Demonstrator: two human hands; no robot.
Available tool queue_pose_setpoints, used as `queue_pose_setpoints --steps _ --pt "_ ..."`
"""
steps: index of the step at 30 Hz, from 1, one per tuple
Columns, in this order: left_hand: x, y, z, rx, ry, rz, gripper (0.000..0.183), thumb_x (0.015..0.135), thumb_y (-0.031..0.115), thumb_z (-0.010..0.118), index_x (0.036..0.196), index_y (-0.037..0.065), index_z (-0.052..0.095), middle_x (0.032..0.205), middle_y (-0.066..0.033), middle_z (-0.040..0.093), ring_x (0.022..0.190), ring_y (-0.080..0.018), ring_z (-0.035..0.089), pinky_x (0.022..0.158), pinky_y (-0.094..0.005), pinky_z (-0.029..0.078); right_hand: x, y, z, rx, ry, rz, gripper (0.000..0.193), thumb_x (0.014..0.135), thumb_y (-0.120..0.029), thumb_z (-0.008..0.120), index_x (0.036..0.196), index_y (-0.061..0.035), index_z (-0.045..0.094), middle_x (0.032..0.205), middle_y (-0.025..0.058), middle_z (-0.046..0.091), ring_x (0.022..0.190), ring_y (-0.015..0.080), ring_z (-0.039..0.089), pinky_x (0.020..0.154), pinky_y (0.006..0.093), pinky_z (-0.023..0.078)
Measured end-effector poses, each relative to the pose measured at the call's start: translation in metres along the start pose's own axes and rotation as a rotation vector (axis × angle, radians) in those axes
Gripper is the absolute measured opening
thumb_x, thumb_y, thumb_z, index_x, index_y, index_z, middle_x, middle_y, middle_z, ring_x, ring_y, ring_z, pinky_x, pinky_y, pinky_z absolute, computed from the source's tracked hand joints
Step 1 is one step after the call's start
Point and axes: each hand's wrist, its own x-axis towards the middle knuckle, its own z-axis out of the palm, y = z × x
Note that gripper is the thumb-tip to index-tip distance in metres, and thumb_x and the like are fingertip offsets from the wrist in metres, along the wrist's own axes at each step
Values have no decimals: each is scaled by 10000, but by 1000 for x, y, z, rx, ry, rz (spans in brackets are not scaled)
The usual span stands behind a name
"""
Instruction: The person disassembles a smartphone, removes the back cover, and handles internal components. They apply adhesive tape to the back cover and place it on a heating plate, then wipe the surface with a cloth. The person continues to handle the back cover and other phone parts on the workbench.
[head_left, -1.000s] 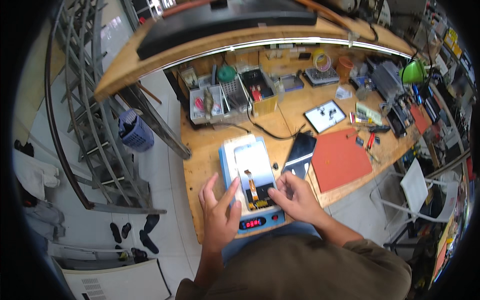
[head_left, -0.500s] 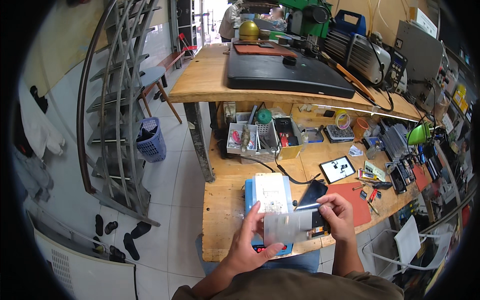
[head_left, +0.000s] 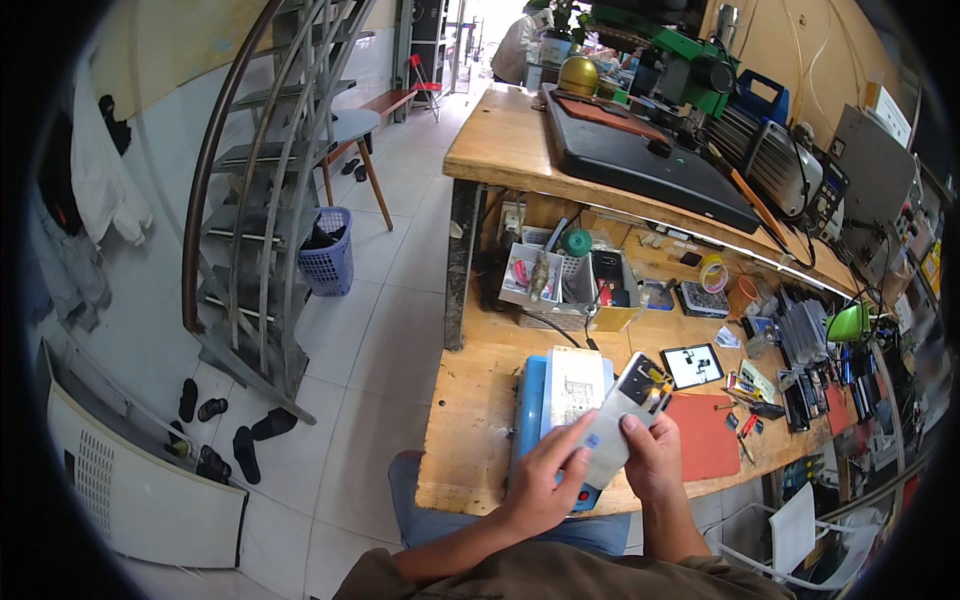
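Grey panel [head_left: 632, 393] — right hand [head_left: 656, 456] gripping, thumb atop — left hand [head_left: 546, 482] half-curled, touching edge.

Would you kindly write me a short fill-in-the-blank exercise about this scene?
1. Counting the left hand and the right hand, the panel is held by ____ hands.
2. The red mat beside the right hand lies to the ____ of the blue device.
3. The basket near the stairs stands on the tiled ____.

Missing words: two; right; floor.
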Motion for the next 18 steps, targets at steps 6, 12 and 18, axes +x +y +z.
queue_pose_setpoints --steps 6,12,18 --pt "0 -3 0 -89 68 25 482 1005 30 616 1477 21 521 1113 -178 686 877 -216 699 781 -326 566 7 -18 4 82 -242 -89 442 930 -209 660 1285 50 614 1211 155 701 1121 246 671 999 386 502" --pt "-2 -6 -9 -42 48 26 469 996 33 642 1457 53 559 1112 -153 720 882 -168 709 771 -298 581 18 -20 14 109 -49 -7 498 1037 -373 541 1268 59 629 1230 165 699 1142 264 664 1009 400 494" --pt "-2 -7 -12 -133 74 -49 440 992 51 657 1425 51 580 1148 -173 725 932 -175 733 767 -295 595 15 -10 12 -133 -96 28 318 976 -150 713 1229 31 650 1073 97 732 928 138 679 828 300 549"
